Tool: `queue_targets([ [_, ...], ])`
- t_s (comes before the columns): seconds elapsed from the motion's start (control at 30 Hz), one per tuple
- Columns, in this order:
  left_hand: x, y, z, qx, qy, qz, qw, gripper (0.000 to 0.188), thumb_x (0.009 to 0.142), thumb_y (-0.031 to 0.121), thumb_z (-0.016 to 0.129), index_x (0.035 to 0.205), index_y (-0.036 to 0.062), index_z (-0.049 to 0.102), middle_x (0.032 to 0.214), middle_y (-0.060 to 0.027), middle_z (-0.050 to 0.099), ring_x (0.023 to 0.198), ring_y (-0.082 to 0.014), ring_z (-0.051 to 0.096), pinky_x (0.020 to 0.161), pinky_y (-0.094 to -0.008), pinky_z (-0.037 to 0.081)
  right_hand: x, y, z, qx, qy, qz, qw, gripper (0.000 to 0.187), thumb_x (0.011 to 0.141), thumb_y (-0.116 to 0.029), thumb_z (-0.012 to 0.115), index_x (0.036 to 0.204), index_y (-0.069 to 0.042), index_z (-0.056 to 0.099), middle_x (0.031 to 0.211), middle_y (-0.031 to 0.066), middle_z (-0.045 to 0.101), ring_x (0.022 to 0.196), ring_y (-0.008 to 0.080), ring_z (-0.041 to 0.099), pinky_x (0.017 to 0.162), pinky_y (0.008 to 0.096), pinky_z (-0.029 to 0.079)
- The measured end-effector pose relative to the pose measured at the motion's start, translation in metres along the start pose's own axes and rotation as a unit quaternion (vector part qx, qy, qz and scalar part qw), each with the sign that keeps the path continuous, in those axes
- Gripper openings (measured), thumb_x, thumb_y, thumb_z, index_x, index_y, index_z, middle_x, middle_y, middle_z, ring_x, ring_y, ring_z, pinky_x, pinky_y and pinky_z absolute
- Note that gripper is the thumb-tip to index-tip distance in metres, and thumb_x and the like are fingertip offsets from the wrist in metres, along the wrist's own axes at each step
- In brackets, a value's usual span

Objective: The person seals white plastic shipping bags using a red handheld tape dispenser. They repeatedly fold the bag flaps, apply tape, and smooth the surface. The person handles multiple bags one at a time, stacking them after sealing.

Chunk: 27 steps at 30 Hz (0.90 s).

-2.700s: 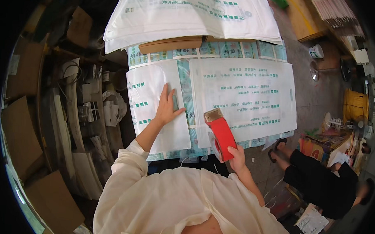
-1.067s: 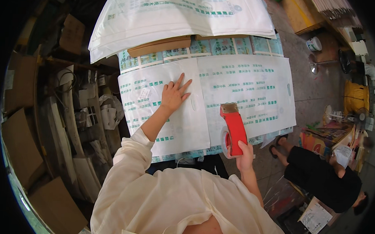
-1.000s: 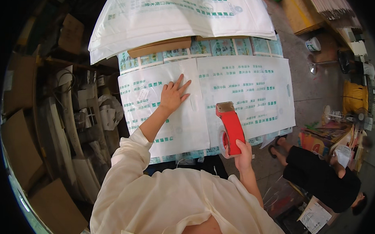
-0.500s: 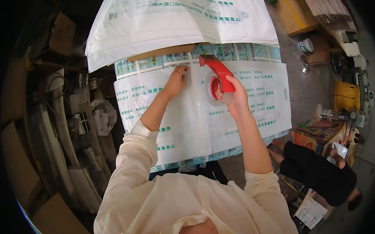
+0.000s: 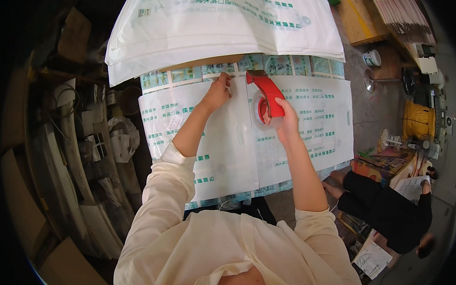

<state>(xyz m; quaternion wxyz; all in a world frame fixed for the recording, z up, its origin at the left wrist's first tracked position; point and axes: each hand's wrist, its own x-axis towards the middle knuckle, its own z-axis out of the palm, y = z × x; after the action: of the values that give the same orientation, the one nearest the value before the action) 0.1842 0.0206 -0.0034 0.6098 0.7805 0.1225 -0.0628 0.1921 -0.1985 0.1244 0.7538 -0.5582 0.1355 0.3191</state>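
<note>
A red tape dispenser [image 5: 272, 98] with a roll of clear tape [image 5: 260, 111] is gripped in my right hand [image 5: 288, 123], its head toward the far edge of a white printed wrapping sheet [image 5: 222, 152]. My left hand [image 5: 218, 94] is at that same edge, left of the dispenser. Its fingers are bent and drawn together; whatever is between them is too small to make out. The wrapping sheet lies over a stack of blue-green packs [image 5: 278, 65], which show in a row beyond its far edge.
Large white printed sheets [image 5: 216, 34] are piled beyond the packs. At the left stands a cluttered rack [image 5: 99, 153]. A person in black [image 5: 386, 211] holds a paper at the right, by a table with boxes. A white bucket [image 5: 372, 57] is on the floor at the far right.
My left fingers have curled in and lifted slightly at the sheet's edge. The dispenser stays in my right hand almost unmoved. The person at the right now holds up a paper.
</note>
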Motion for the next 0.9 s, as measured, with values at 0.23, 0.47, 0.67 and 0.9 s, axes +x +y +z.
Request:
queue_targets([
  [0.23, 0.000, -0.003, 0.001, 0.009, -0.005, 0.013, 1.000, 0.042, 0.075, -0.011, 0.047, 0.116, -0.0025, 0.045, 0.101, -0.0198, 0.056, 0.085, -0.0327, 0.063, 0.075, -0.0388, 0.052, -0.008, 0.016, -0.005, -0.013, 0.010, 0.012, 1.000, 0.028, 0.091, -0.026, 0.050, 0.089, 0.000, 0.058, 0.066, 0.0104, 0.059, 0.055, 0.0198, 0.054, 0.059, 0.0309, 0.044],
  [0.47, 0.000, -0.009, 0.003, 0.045, -0.005, 0.033, 0.998, 0.050, 0.073, -0.011, 0.050, 0.121, -0.0003, 0.045, 0.105, -0.0202, 0.055, 0.093, -0.0346, 0.059, 0.081, -0.0399, 0.050, -0.015, 0.024, 0.001, -0.021, 0.025, 0.019, 0.999, 0.027, 0.091, -0.026, 0.052, 0.087, 0.000, 0.060, 0.066, 0.0101, 0.060, 0.054, 0.0192, 0.055, 0.058, 0.0304, 0.045],
  [0.67, -0.001, -0.003, 0.003, 0.045, -0.023, 0.014, 0.999, 0.062, 0.072, -0.011, 0.050, 0.132, 0.0051, 0.044, 0.112, -0.0226, 0.055, 0.102, -0.0361, 0.057, 0.087, -0.0420, 0.049, -0.024, 0.033, 0.007, -0.041, 0.036, 0.031, 0.998, 0.029, 0.091, -0.026, 0.053, 0.085, 0.001, 0.061, 0.067, 0.0094, 0.061, 0.055, 0.0185, 0.056, 0.057, 0.0308, 0.046],
  [0.9, -0.004, -0.002, 0.005, 0.085, 0.005, 0.053, 0.995, 0.065, 0.078, -0.012, 0.037, 0.138, 0.0112, 0.043, 0.110, -0.0180, 0.053, 0.075, -0.0219, 0.065, 0.076, -0.0339, 0.053, -0.023, 0.039, 0.006, -0.065, 0.041, 0.045, 0.996, 0.030, 0.089, -0.028, 0.054, 0.082, 0.001, 0.061, 0.068, 0.0098, 0.061, 0.054, 0.0182, 0.057, 0.056, 0.0308, 0.046],
])
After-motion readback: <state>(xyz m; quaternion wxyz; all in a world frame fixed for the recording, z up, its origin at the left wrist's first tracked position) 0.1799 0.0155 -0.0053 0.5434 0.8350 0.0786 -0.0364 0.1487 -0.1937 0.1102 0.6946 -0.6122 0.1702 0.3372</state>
